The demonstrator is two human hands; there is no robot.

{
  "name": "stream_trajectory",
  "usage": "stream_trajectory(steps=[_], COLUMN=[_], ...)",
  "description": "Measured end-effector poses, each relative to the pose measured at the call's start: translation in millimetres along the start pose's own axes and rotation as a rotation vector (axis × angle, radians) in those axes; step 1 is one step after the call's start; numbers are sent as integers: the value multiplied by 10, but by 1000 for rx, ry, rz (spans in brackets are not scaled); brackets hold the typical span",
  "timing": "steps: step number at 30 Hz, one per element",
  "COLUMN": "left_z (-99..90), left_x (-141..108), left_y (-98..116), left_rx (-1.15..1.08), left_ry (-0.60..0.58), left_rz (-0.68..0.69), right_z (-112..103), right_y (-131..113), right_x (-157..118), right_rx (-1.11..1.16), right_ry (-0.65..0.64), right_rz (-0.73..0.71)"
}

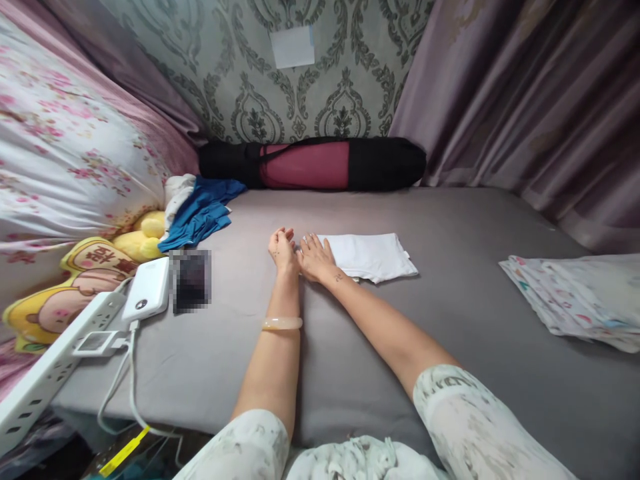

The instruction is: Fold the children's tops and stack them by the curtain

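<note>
A folded white cloth garment (367, 257) lies flat on the grey bed sheet (440, 307), with a small tag at its right edge. My right hand (314, 259) rests palm down at the garment's left end, fingers stretched out and pressed on the fabric. Just left of it, my left hand (283, 251) stands on its edge with the fingers curled in, and nothing shows in it. The two hands are close together, the left one apart from the garment.
At the left are a power bank (147, 288), power strip (60, 360), blurred dark object (191, 281), yellow plush (143, 240) and blue clothing (203, 212). A black-and-red long bag (305, 165) lies along the wall. Folded patterned cloths (575, 297) lie right.
</note>
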State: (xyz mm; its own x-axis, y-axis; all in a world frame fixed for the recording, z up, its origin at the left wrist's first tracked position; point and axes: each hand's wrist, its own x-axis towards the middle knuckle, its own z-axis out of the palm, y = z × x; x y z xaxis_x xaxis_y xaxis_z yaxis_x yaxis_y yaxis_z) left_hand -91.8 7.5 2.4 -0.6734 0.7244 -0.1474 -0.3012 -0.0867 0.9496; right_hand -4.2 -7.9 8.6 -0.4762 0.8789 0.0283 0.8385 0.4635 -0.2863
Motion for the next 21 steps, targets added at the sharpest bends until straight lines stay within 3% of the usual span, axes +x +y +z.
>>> stream_trajectory(steps=[2, 7, 11, 15, 21], left_z=[9, 43, 72, 85, 108], left_x=[-16, -73, -82, -73, -111], left_y=[3, 9, -16, -58, -89], left_rx=[8, 20, 57, 113, 174], left_ry=[-9, -35, -44, -70, -133], left_rz=[16, 45, 80, 146, 248], right_z=[-69, -261, -210, -140, -320], right_y=[41, 289, 477, 510, 653], right_x=[-20, -183, -296, -305, -398], right_rx=[19, -61, -109, -114, -75], right_ry=[-2, 136, 79, 49, 83], right_rz=[-5, 38, 86, 122, 96])
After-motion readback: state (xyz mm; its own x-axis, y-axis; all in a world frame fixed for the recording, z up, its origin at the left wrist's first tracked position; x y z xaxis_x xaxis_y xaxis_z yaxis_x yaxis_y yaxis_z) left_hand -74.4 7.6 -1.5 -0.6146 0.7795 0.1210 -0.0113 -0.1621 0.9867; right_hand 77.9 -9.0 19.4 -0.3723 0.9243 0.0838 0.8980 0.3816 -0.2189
